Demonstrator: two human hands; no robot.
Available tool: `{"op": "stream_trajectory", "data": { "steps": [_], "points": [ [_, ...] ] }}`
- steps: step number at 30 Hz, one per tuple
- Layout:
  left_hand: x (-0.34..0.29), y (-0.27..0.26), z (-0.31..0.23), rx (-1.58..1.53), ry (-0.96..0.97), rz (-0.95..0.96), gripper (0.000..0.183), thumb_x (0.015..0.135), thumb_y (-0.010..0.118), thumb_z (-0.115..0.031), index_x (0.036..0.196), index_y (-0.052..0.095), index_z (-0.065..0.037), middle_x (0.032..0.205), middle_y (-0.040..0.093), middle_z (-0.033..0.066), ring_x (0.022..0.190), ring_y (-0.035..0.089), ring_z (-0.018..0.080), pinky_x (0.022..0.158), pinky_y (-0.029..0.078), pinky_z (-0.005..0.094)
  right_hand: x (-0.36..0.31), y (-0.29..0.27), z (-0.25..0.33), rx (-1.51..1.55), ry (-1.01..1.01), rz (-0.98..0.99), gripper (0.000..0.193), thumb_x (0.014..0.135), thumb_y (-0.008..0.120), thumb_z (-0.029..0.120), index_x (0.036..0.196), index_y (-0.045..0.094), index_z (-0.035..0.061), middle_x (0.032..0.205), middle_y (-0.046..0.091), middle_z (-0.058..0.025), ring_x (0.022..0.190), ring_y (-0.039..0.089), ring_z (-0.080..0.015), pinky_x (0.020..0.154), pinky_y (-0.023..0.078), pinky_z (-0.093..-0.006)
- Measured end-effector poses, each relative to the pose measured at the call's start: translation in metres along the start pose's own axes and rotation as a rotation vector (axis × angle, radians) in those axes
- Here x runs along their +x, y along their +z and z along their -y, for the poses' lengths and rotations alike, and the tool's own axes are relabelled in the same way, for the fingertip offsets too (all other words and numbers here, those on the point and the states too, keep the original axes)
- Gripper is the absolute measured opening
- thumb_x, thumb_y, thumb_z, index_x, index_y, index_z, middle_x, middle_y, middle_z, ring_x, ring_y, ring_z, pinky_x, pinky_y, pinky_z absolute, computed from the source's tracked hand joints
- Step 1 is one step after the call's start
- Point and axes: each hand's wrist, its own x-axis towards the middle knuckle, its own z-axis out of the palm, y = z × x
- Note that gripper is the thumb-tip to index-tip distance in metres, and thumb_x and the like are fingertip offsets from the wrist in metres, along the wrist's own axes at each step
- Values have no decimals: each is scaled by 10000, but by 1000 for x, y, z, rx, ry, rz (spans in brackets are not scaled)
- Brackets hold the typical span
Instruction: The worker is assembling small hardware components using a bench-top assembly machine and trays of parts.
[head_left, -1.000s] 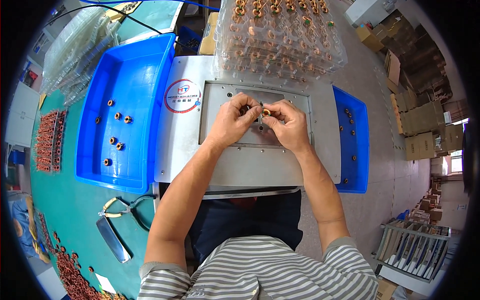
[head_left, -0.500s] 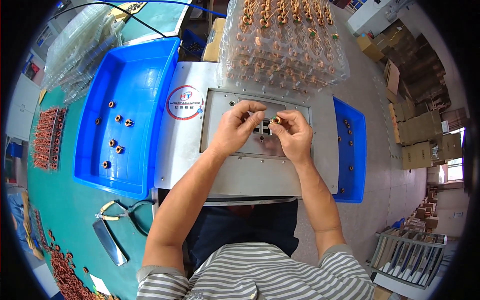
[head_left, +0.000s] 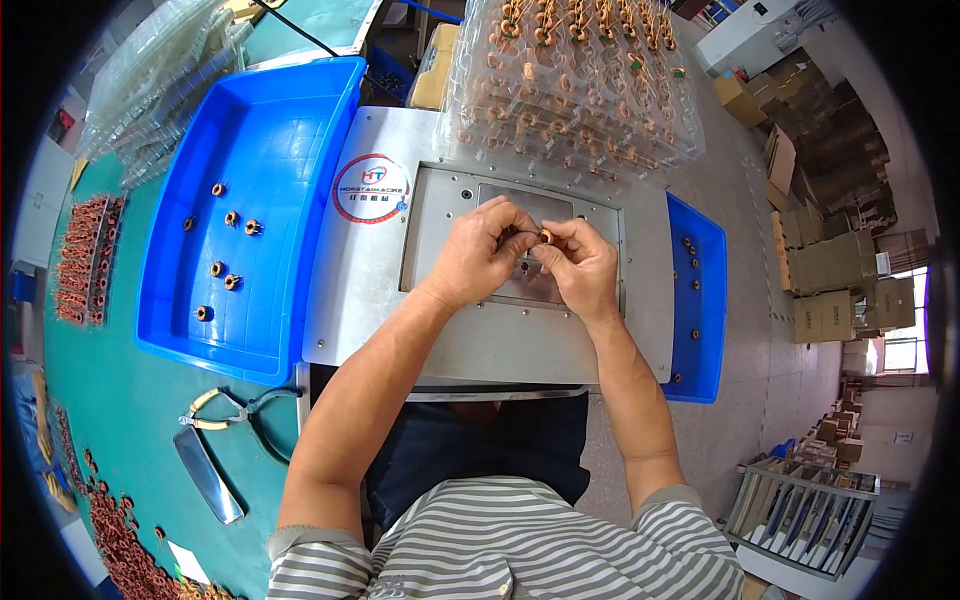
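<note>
My left hand and my right hand meet over the inset plate of a grey metal machine top. Between the fingertips of both hands sits a small copper-wound ring coil. The fingers of both hands pinch it from either side. The plate's middle is hidden under my hands.
A big blue tray on the left holds several loose coils. A narrow blue tray on the right holds a few more. Clear blister trays of coils lie behind the machine. Pliers and heaps of copper coils lie on the green mat.
Both hands stay together over the plate; they have shifted slightly and the coil is now held between the fingertips of both.
</note>
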Motion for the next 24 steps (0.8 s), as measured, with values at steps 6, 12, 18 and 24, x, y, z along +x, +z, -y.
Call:
{"op": "stream_trajectory", "data": {
  "steps": [6, 12, 18, 24],
  "points": [
    [-4, 0, -2, 21, 35, -20, 52, 800, 667, -23, 819, 618, -18, 783, 611, 117, 712, 617, 313, 620, 499, 367, -1, 0, -5, -41, -73, 35, 190, 826, 715, -17, 1001, 638, -24, 853, 669, -59, 675, 626, -79, 529, 528, -214],
    [-5, 1, 0, -104, -164, -34, 61, 830, 661, -49, 838, 630, 3, 737, 640, 96, 622, 607, 196, 579, 488, 312, 0, 2, -2, 79, -60, 59, 195, 834, 717, -6, 1006, 626, -17, 868, 665, -60, 678, 622, -81, 538, 533, -212],
    [-3, 1, 2, -213, -260, 4, 120, 861, 651, -99, 853, 638, 21, 678, 641, 66, 570, 567, 107, 542, 467, 278, 0, 1, 2, 186, -19, 51, 197, 836, 718, -5, 1010, 623, -10, 866, 665, -60, 671, 612, -79, 558, 531, -205],
    [-3, -1, 2, -244, -281, 11, 145, 865, 652, -122, 848, 638, 21, 673, 627, 46, 571, 536, 90, 551, 457, 260, 0, 2, 0, 244, 13, 42, 187, 839, 715, -9, 1003, 626, -16, 856, 664, -66, 682, 617, -89, 580, 535, -212]
  ]
}}
